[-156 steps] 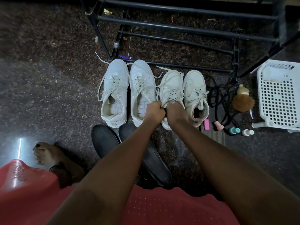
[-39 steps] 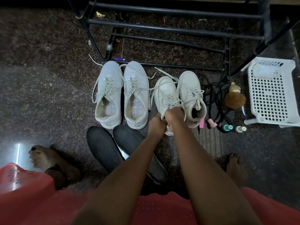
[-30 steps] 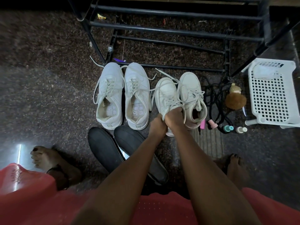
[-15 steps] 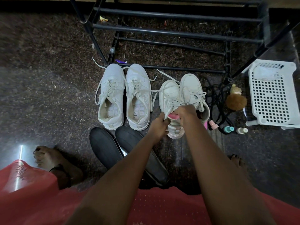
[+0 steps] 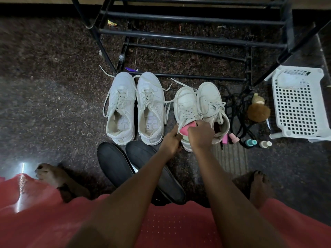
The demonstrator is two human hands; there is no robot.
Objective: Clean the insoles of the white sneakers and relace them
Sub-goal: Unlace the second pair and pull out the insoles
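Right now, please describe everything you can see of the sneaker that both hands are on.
The sneaker is white, leather-like, with loosened laces trailing left. Its toe points to the rack, its heel to the person. It touches its partner on the right. The left hand grips its heel side; the right hand pinches a pink insole at its opening.

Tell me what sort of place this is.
Probably a shoe corner at home, perhaps by an entrance: a black shoe rack stands over a speckled stone floor, white sneakers are lined up before it, and a white plastic basket sits beside it.
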